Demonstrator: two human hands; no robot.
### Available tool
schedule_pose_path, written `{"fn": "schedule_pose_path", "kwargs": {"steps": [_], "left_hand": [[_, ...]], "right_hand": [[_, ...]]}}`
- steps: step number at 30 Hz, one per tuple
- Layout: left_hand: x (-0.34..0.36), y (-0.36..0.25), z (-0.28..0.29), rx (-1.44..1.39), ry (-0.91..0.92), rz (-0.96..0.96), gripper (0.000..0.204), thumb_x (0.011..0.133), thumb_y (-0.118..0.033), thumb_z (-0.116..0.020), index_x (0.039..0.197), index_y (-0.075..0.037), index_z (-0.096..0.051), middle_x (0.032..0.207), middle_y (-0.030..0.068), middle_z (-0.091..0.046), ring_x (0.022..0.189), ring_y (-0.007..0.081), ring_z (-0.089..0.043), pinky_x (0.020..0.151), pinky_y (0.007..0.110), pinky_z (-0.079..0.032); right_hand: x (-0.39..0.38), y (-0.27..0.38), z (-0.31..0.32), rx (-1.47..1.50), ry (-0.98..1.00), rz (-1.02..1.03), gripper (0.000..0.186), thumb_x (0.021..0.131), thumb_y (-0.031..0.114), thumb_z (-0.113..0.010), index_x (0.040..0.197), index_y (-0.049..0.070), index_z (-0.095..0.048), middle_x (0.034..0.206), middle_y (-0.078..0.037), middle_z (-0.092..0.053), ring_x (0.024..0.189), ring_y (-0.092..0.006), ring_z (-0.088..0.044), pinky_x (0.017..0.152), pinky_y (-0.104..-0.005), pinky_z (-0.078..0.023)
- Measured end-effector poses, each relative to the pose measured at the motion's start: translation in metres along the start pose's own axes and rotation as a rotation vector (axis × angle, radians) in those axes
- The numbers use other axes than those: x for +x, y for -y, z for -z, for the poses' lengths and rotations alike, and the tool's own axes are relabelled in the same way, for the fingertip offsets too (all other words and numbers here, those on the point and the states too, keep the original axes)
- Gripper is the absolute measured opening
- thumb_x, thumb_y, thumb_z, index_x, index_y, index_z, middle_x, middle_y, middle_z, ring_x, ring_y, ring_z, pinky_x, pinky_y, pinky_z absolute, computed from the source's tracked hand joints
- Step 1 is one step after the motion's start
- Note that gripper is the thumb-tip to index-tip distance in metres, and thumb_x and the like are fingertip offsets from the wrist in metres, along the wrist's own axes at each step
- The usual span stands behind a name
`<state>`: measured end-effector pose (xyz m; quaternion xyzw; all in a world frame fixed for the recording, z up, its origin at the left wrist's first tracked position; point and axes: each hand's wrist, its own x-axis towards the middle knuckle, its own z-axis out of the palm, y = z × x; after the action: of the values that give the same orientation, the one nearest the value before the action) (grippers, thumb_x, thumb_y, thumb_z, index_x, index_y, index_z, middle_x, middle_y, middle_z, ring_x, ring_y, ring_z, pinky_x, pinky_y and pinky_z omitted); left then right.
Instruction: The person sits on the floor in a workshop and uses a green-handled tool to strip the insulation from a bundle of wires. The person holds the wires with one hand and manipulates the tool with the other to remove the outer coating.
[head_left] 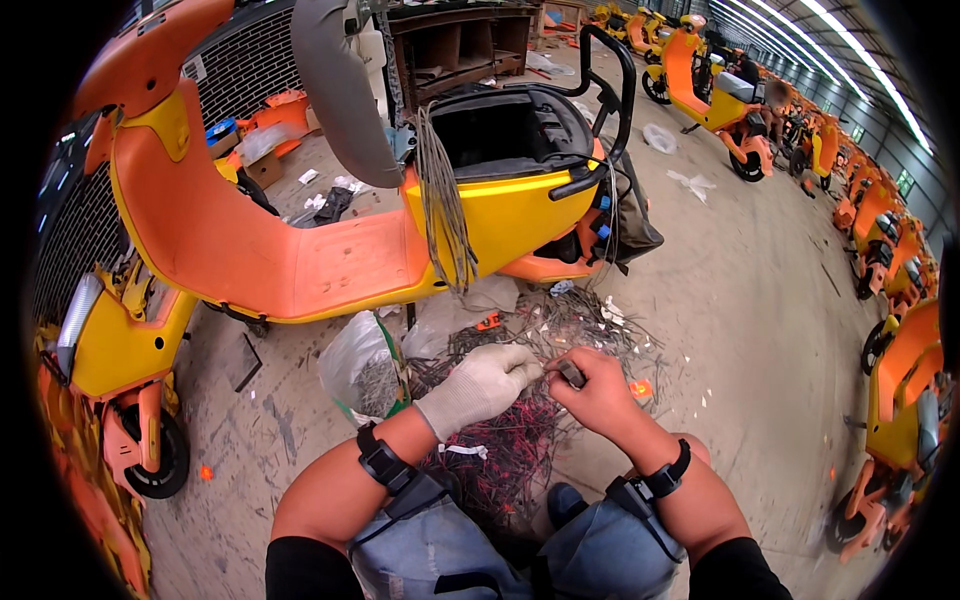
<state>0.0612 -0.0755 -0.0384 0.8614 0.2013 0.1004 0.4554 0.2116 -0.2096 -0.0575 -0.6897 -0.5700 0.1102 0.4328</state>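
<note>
Down on the floor, a clear plastic bag with green edging (pixel 345 354) holds greyish scraps (pixel 378 386); the white-gloved left hand (pixel 487 385) is bunched up, can't tell how tightly or on what; the open black under-seat bin (pixel 578 142) looks dark inside; the bare right hand (pixel 597 390) is curled round a small dark block (pixel 572 373). Looks like close fingertip work, so next probably calls for a steady pinch.

Glaring ceiling lights (pixel 862 55), fisheye-bent edges

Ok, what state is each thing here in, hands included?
Left hand: gloved, fingers curled; anything pinched is too small to tell.
Right hand: bare, closed around a small dark object.
Scooter: upright.
Grey seat: raised.
Storage compartment: open.
Grey cables: draped over the scooter's side.
Plastic bag: open, holding scraps.
Scrap pile: loosely strewn.
</note>
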Motion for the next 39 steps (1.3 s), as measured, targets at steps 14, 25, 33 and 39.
{"fn": "schedule_pose_path", "kwargs": {"steps": [14, 25, 33, 39], "left_hand": [[-0.003, 0.0, 0.006, 0.057, -0.05, 0.014, 0.025, 0.089, -0.027, -0.06, 0.097, -0.006, -0.071, 0.093, 0.0189, -0.068, 0.093, 0.0361, -0.064, 0.084, 0.042, -0.05], [-0.006, 0.008, 0.03, 0.1, -0.125, 0.167, 0.022, 0.09, -0.024, -0.06, 0.095, -0.005, -0.071, 0.077, 0.0111, -0.068, 0.077, 0.0249, -0.067, 0.074, 0.036, -0.052], [-0.007, 0.024, 0.024, 0.24, -0.225, -0.005, 0.02, 0.091, -0.016, -0.057, 0.091, -0.001, -0.069, 0.072, 0.0116, -0.066, 0.068, 0.0212, -0.065, 0.065, 0.032, -0.051], [-0.016, 0.03, 0.048, 0.201, -0.238, 0.215, 0.023, 0.09, -0.022, -0.058, 0.092, -0.003, -0.07, 0.078, 0.0137, -0.068, 0.077, 0.0275, -0.066, 0.072, 0.037, -0.051]], "right_hand": [[-0.008, 0.004, 0.009, 0.019, 0.101, -0.216, 0.015, 0.076, 0.011, -0.066, 0.081, -0.003, -0.063, 0.066, -0.011, -0.064, 0.06, -0.0106, -0.057, 0.057, -0.03, -0.048], [-0.016, -0.012, 0.028, 0.042, 0.035, -0.286, 0.025, 0.072, 0.018, -0.069, 0.074, -0.004, -0.057, 0.063, -0.021, -0.057, 0.056, -0.0323, -0.058, 0.056, -0.0391, -0.047], [-0.02, -0.019, 0.038, -0.049, 0.012, -0.393, 0.025, 0.073, 0.02, -0.069, 0.08, -0.004, -0.062, 0.064, -0.02, -0.06, 0.057, -0.0302, -0.06, 0.058, -0.0378, -0.049], [-0.021, -0.042, 0.07, -0.044, -0.12, -0.545, 0.025, 0.078, 0.021, -0.069, 0.083, -0.002, -0.064, 0.063, -0.016, -0.06, 0.057, -0.0209, -0.059, 0.056, -0.0357, -0.047]]}}
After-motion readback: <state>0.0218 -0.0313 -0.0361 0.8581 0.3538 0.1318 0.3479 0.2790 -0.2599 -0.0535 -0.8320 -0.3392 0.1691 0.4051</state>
